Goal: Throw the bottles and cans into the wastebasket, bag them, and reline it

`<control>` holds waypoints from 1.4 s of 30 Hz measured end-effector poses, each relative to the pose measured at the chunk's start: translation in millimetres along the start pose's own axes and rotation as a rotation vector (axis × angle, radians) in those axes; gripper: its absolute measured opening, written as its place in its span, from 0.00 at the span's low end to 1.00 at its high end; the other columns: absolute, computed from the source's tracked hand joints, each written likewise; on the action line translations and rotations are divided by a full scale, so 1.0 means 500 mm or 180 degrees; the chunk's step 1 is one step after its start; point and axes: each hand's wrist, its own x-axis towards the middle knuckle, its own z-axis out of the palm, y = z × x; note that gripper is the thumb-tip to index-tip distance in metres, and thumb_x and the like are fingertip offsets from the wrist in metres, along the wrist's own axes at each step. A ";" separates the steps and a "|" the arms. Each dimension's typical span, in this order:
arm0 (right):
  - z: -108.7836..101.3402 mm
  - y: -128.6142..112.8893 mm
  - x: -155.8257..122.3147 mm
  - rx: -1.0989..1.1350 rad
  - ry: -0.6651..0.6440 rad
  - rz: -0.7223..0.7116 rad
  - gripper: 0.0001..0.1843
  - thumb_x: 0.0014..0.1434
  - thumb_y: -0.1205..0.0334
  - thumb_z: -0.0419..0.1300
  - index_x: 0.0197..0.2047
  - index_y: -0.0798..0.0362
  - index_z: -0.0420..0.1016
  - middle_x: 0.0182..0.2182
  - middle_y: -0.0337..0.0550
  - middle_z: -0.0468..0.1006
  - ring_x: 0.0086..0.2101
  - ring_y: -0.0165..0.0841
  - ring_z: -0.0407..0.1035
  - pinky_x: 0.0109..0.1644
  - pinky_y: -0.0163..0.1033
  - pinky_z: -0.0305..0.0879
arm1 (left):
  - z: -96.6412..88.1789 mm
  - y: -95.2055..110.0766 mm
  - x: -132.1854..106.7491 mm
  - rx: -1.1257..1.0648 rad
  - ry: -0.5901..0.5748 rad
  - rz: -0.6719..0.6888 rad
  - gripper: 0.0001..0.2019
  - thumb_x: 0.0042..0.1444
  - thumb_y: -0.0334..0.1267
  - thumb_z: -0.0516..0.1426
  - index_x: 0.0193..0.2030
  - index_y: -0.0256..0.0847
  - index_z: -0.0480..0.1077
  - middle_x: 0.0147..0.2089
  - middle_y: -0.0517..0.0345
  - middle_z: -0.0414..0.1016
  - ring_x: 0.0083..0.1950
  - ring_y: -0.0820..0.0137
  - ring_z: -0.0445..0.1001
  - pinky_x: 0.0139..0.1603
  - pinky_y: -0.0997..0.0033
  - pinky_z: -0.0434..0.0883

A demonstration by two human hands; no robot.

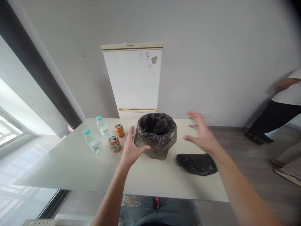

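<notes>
Grey and smooth, the wall [211, 47] spans the back. The surface [155, 183] is a pale, flat top; beyond it stands one white, boxy fridge [134, 78] with a scuffed, stained door. At the far right are two people, one in a white top [291, 91] and dark trousers, the other seen only by the lower legs.

One round bin [156, 144] stands on the surface, between the hands. Thin, crinkled plastic lines it, black inside the mouth and smoky, half see-through where it hangs over the outside; no contents show within the dark folds. To its right lies one black plastic roll [196, 164], long, creased and glossy, its right end behind the forearm.

There are two hands. The left hand [130, 150] is at the bin's left side, its grip spread wide around nothing; whether the thumb touches the plastic I cannot tell. The right hand [199, 133], blurred, is raised right of the bin and apart from it, its grip also wide and holding nothing.

Left of the bin stand two clear plastic bottles [94, 144] with teal caps, and beside them two orange metal cans [114, 145], the contents out of sight.
</notes>
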 end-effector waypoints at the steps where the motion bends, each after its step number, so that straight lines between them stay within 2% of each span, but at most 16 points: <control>1: 0.017 0.010 0.007 0.0188 -0.0243 0.0132 0.53 0.60 0.41 0.71 0.79 0.39 0.49 0.76 0.55 0.54 0.68 0.48 0.61 0.64 0.52 0.70 | 0.014 -0.016 0.004 0.0038 -0.0054 -0.0133 0.61 0.46 0.53 0.75 0.80 0.45 0.46 0.79 0.39 0.53 0.79 0.45 0.55 0.77 0.48 0.60; 2: 0.038 0.020 0.010 0.0438 -0.0504 0.0269 0.64 0.53 0.39 0.74 0.81 0.37 0.39 0.78 0.55 0.46 0.72 0.50 0.55 0.67 0.54 0.67 | 0.026 -0.030 0.007 0.0110 -0.0107 -0.0224 0.61 0.45 0.53 0.75 0.80 0.44 0.47 0.79 0.38 0.54 0.79 0.45 0.55 0.77 0.47 0.59; 3: 0.062 0.029 0.010 0.0721 -0.0739 0.0387 0.72 0.49 0.39 0.77 0.81 0.36 0.33 0.79 0.53 0.41 0.74 0.51 0.49 0.70 0.57 0.64 | 0.034 -0.040 0.011 0.0178 -0.0158 -0.0269 0.62 0.44 0.52 0.75 0.80 0.43 0.48 0.78 0.39 0.57 0.78 0.44 0.56 0.77 0.46 0.59; 4: 0.087 0.036 0.008 0.0992 -0.0897 0.0462 0.75 0.46 0.39 0.78 0.81 0.35 0.31 0.79 0.51 0.40 0.75 0.52 0.45 0.72 0.60 0.60 | 0.040 -0.047 0.015 0.0219 -0.0197 -0.0277 0.61 0.44 0.52 0.76 0.79 0.43 0.49 0.77 0.39 0.59 0.77 0.44 0.58 0.76 0.46 0.59; 7: 0.147 0.042 -0.005 0.1527 -0.0933 0.0515 0.75 0.44 0.41 0.80 0.81 0.35 0.34 0.79 0.51 0.46 0.74 0.53 0.48 0.75 0.62 0.53 | 0.048 -0.058 0.026 0.0148 -0.0225 -0.0243 0.56 0.46 0.51 0.74 0.78 0.44 0.53 0.72 0.41 0.66 0.74 0.45 0.64 0.73 0.44 0.64; 11: 0.183 0.028 -0.018 0.1582 -0.0643 0.0582 0.73 0.46 0.42 0.80 0.81 0.37 0.37 0.76 0.51 0.54 0.73 0.53 0.52 0.77 0.62 0.49 | 0.048 -0.069 0.037 -0.0150 -0.0114 -0.0176 0.51 0.44 0.47 0.76 0.74 0.45 0.61 0.67 0.43 0.72 0.70 0.46 0.69 0.71 0.45 0.66; 16: 0.202 0.018 -0.014 0.1449 -0.0549 0.0583 0.72 0.47 0.44 0.79 0.81 0.38 0.37 0.76 0.50 0.55 0.73 0.51 0.51 0.77 0.61 0.49 | 0.038 -0.081 0.049 -0.0370 -0.0095 -0.0145 0.48 0.41 0.44 0.76 0.70 0.45 0.66 0.63 0.45 0.76 0.68 0.47 0.71 0.71 0.45 0.67; 23: 0.230 0.016 -0.003 0.1546 -0.0562 0.0417 0.72 0.48 0.43 0.79 0.81 0.42 0.36 0.75 0.53 0.56 0.73 0.50 0.52 0.77 0.60 0.48 | 0.013 -0.088 0.062 -0.0282 -0.0271 0.0029 0.42 0.47 0.45 0.74 0.69 0.43 0.67 0.63 0.44 0.76 0.68 0.48 0.72 0.70 0.45 0.67; 29: 0.239 0.014 -0.008 0.1510 -0.0572 0.0422 0.71 0.50 0.43 0.78 0.81 0.41 0.35 0.76 0.53 0.54 0.74 0.47 0.51 0.78 0.59 0.47 | 0.005 -0.095 0.058 -0.0233 -0.0352 0.0054 0.45 0.48 0.46 0.74 0.72 0.45 0.63 0.66 0.44 0.74 0.70 0.48 0.70 0.72 0.44 0.66; 32: 0.231 0.024 -0.017 0.1352 -0.0554 0.0446 0.70 0.50 0.42 0.77 0.81 0.39 0.35 0.77 0.51 0.50 0.75 0.48 0.47 0.78 0.60 0.46 | 0.010 -0.103 0.054 -0.0170 -0.0353 0.0036 0.50 0.49 0.47 0.74 0.76 0.46 0.58 0.71 0.42 0.68 0.73 0.47 0.65 0.73 0.44 0.64; 35: 0.215 0.038 -0.047 0.1224 -0.0634 0.0600 0.74 0.48 0.41 0.78 0.81 0.36 0.31 0.79 0.50 0.44 0.75 0.51 0.45 0.75 0.63 0.54 | 0.002 -0.116 0.031 -0.0113 -0.0171 -0.0035 0.59 0.45 0.49 0.75 0.80 0.50 0.49 0.79 0.42 0.55 0.78 0.46 0.57 0.73 0.44 0.64; 37: 0.201 0.049 -0.083 0.1112 -0.0657 0.0690 0.74 0.47 0.41 0.78 0.81 0.33 0.30 0.79 0.48 0.41 0.75 0.53 0.45 0.72 0.65 0.59 | -0.013 -0.124 0.002 -0.0243 -0.0019 -0.0141 0.61 0.44 0.51 0.76 0.80 0.53 0.47 0.81 0.44 0.49 0.80 0.45 0.53 0.72 0.45 0.67; 40: 0.189 0.062 -0.154 0.0867 -0.0240 0.0728 0.64 0.53 0.41 0.75 0.80 0.34 0.39 0.78 0.48 0.46 0.74 0.54 0.48 0.71 0.63 0.61 | -0.037 -0.136 -0.059 -0.0403 0.0166 -0.0484 0.55 0.46 0.53 0.74 0.78 0.53 0.53 0.80 0.45 0.54 0.79 0.46 0.56 0.68 0.46 0.71; 42: 0.190 0.065 -0.206 0.0765 0.0036 0.0768 0.56 0.55 0.42 0.73 0.78 0.38 0.48 0.75 0.51 0.55 0.70 0.54 0.56 0.67 0.60 0.67 | -0.046 -0.145 -0.101 -0.0064 0.0354 -0.0761 0.51 0.45 0.52 0.75 0.75 0.51 0.60 0.76 0.43 0.61 0.75 0.45 0.61 0.66 0.45 0.72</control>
